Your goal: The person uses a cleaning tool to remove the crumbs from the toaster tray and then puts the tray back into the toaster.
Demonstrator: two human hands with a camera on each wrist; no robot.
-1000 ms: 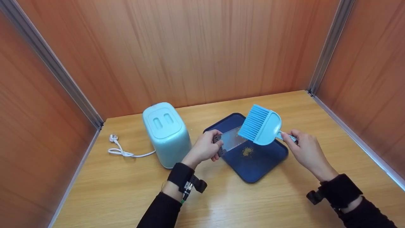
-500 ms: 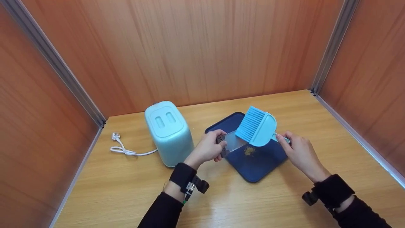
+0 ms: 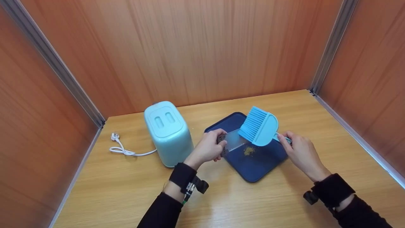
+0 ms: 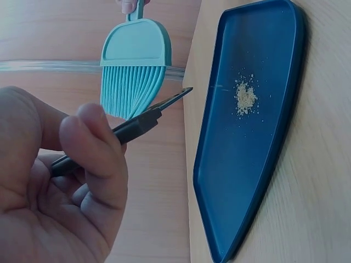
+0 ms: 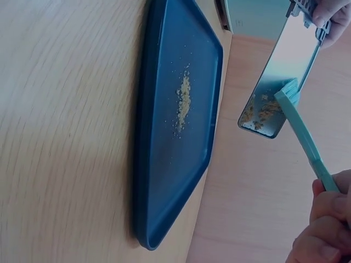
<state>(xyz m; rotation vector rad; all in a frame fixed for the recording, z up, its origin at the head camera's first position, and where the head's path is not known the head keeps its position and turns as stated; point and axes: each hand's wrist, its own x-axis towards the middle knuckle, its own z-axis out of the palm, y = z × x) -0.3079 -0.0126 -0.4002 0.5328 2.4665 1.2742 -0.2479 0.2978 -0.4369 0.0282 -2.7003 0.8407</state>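
My left hand (image 3: pixel 207 147) grips the dark grey end of a shiny metal crumb tray (image 3: pixel 233 141), held over a dark blue serving tray (image 3: pixel 253 172). Tan crumbs (image 5: pixel 267 112) lie at the crumb tray's far end, as the right wrist view shows. My right hand (image 3: pixel 303 153) holds a light blue hand brush (image 3: pixel 267 131) by its handle. The bristles (image 5: pixel 292 90) are against the crumb tray's surface. A small heap of crumbs (image 4: pixel 245 98) sits on the serving tray below.
A light blue toaster (image 3: pixel 172 139) stands left of the serving tray. Its white cord and plug (image 3: pixel 126 153) lie on the table (image 3: pixel 126 190) beside it. Wood-patterned panels (image 3: pixel 202 53) enclose the back and both sides.
The brush swept left along the crumb tray, then came back a little to the right. My left hand keeps its grip, nearly still.
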